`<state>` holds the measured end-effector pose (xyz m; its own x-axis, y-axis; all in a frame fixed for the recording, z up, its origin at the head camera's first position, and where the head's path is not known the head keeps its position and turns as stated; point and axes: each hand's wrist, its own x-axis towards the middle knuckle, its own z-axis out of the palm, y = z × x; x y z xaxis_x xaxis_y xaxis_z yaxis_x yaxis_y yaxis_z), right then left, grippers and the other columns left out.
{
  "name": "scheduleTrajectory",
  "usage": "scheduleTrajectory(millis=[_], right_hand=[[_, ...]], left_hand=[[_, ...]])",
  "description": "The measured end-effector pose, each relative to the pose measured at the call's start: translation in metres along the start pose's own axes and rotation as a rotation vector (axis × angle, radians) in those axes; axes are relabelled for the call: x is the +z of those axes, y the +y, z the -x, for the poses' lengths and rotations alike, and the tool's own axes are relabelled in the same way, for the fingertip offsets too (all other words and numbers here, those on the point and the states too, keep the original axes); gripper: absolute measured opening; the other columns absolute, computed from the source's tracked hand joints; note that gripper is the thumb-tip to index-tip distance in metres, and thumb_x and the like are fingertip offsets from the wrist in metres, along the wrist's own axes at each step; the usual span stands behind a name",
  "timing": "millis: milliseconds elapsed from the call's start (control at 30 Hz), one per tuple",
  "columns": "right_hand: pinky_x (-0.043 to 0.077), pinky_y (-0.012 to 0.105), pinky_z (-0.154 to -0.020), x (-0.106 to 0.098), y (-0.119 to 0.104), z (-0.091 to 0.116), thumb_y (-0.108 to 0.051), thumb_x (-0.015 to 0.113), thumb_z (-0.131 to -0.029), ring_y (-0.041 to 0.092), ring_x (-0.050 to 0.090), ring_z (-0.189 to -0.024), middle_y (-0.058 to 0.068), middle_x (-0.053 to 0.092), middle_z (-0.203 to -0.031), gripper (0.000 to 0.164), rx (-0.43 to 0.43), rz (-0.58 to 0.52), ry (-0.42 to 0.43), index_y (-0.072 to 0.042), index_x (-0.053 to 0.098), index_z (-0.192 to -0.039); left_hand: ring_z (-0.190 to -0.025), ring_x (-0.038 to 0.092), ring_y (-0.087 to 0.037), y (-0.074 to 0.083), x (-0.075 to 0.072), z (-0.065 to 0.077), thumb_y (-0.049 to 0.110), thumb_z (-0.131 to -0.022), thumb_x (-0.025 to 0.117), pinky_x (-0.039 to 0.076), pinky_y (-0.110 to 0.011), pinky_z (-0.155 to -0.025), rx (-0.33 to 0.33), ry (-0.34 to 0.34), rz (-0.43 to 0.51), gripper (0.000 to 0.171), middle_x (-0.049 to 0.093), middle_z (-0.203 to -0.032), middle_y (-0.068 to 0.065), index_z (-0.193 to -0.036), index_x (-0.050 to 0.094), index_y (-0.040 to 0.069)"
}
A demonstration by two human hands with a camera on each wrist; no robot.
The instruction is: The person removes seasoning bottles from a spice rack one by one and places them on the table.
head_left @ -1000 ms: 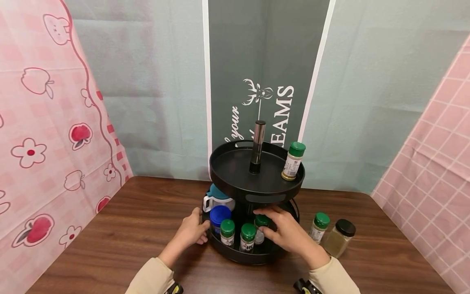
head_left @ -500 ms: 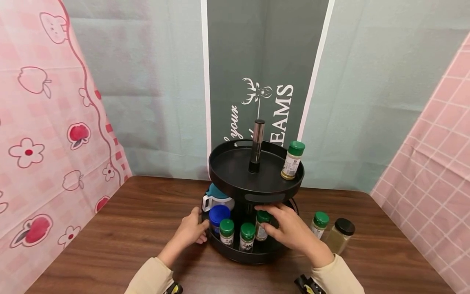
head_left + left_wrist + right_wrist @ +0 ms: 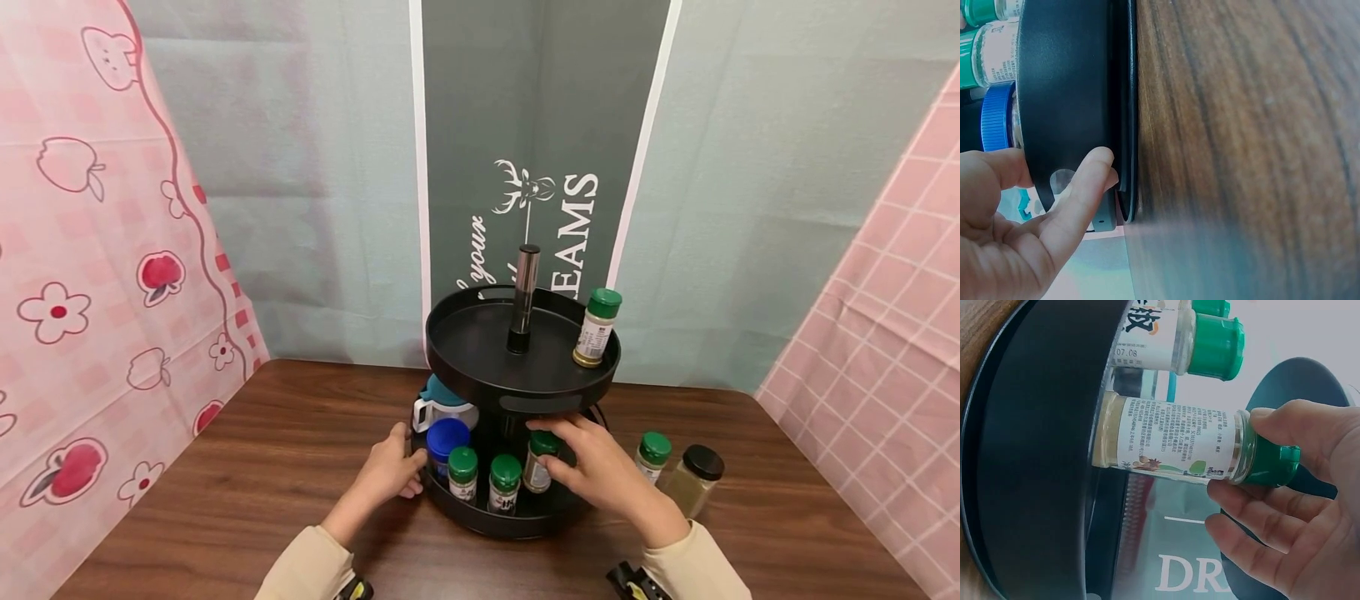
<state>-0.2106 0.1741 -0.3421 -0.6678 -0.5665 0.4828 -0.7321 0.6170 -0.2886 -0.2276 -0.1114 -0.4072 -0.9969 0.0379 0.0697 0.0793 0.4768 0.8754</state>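
My right hand (image 3: pixel 596 467) holds a green-capped spice jar (image 3: pixel 1175 437) near its cap, thumb on one side and fingers on the other. That jar stands upright in the lower tier of a black two-tier turntable rack (image 3: pixel 487 375). My left hand (image 3: pixel 392 467) grips the lower tier's rim (image 3: pixel 1066 94) at its left side, thumb at the top edge and fingers along the outer wall. Beside the held jar are two more green-capped jars (image 3: pixel 505 483), a blue-lidded jar (image 3: pixel 448 437) and a white-handled container with a teal lid (image 3: pixel 442 404).
On the upper tier stands another green-capped jar (image 3: pixel 597 327), right of the metal post (image 3: pixel 527 287). To the rack's right, a green-capped jar (image 3: pixel 654 454) and a black-lidded jar (image 3: pixel 697 479) stand on the wooden table (image 3: pixel 315 417). Cloth backdrops surround the table.
The right hand and the jar it holds have shifted slightly to the right within the lower tier. The left hand stays at the rim.
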Motion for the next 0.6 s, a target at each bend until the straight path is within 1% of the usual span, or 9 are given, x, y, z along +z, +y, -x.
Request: scheduleTrajectory(millis=[133, 300, 367, 500, 600], right_hand=[[0.051, 0.044, -0.074, -0.004, 0.002, 0.003, -0.011, 0.071, -0.076, 0.018, 0.054, -0.098, 0.006, 0.057, -0.114, 0.038, -0.005, -0.003, 0.013, -0.015, 0.060, -0.113], [0.052, 0.043, -0.072, -0.012, 0.005, 0.009, -0.007, 0.072, -0.074, 0.018, 0.054, -0.100, 0.007, 0.056, -0.115, 0.040, -0.041, -0.004, 0.053, -0.012, 0.059, -0.112], [0.052, 0.043, -0.072, -0.014, 0.007, 0.011, -0.006, 0.072, -0.073, 0.017, 0.055, -0.099, 0.006, 0.057, -0.114, 0.041, -0.048, 0.003, 0.067, -0.013, 0.059, -0.111], [0.053, 0.042, -0.070, -0.019, 0.010, 0.015, -0.006, 0.072, -0.073, 0.016, 0.056, -0.096, 0.004, 0.058, -0.111, 0.042, -0.042, 0.031, 0.082, -0.015, 0.059, -0.112], [0.052, 0.038, -0.067, -0.023, 0.013, 0.018, -0.008, 0.072, -0.073, 0.013, 0.056, -0.091, 0.002, 0.059, -0.107, 0.041, -0.031, 0.044, 0.085, -0.015, 0.059, -0.112]], left_hand=[[-0.041, 0.057, -0.020, 0.000, -0.001, 0.000, 0.004, -0.080, 0.053, 0.052, -0.035, -0.039, -0.001, -0.003, 0.001, 0.030, 0.056, -0.055, -0.015, -0.106, 0.041, -0.007], [-0.042, 0.057, -0.021, -0.002, -0.001, -0.001, 0.005, -0.080, 0.052, 0.052, -0.035, -0.039, -0.003, -0.005, 0.001, 0.028, 0.056, -0.055, -0.014, -0.103, 0.041, -0.006], [-0.042, 0.057, -0.021, -0.003, -0.002, -0.001, 0.005, -0.080, 0.052, 0.052, -0.035, -0.039, -0.004, -0.006, 0.002, 0.028, 0.056, -0.055, -0.014, -0.103, 0.041, -0.006], [-0.042, 0.057, -0.021, -0.003, -0.001, -0.001, 0.005, -0.080, 0.052, 0.052, -0.036, -0.039, -0.002, -0.012, 0.006, 0.029, 0.057, -0.055, -0.014, -0.104, 0.040, -0.006], [-0.042, 0.057, -0.021, -0.003, -0.002, -0.001, 0.005, -0.080, 0.052, 0.052, -0.036, -0.039, -0.005, -0.014, 0.008, 0.030, 0.057, -0.055, -0.014, -0.105, 0.040, -0.006]])
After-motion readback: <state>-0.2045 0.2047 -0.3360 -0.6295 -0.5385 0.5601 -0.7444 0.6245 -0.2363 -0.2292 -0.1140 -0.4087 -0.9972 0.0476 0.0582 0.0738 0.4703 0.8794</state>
